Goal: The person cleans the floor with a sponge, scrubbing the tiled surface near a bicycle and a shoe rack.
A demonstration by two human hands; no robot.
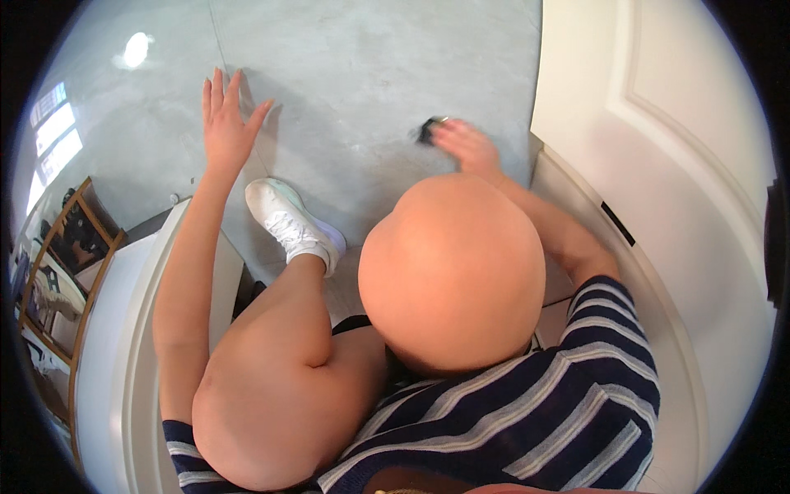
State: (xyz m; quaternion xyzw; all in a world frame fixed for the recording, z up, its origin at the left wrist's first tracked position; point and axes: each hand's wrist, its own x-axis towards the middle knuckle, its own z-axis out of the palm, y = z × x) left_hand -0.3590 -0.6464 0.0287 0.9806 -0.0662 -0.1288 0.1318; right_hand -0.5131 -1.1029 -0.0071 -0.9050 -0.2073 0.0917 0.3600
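Note:
My left hand point(228, 126) is spread over the grey, glossy floor point(345, 68), palm down with the fingers apart and nothing held. Its shadow falls close beside it. Beyond my raised knee, my right hand point(470, 145) grips a small black object point(427, 131) low over the floor. Motion blur hides what kind of object this is; a thin light edge shows along its top. My white lace-up sneaker point(290, 219) rests on the floor between the two hands. The other foot is hidden behind the near knee point(453, 272).
A white panelled door point(685, 80) stands to the right beside its pale frame point(580, 191). On the left are a white cabinet or panel edge point(133, 346) and a wood-framed rack point(92, 296) holding several shoes. A thin seam point(216, 31) crosses the floor.

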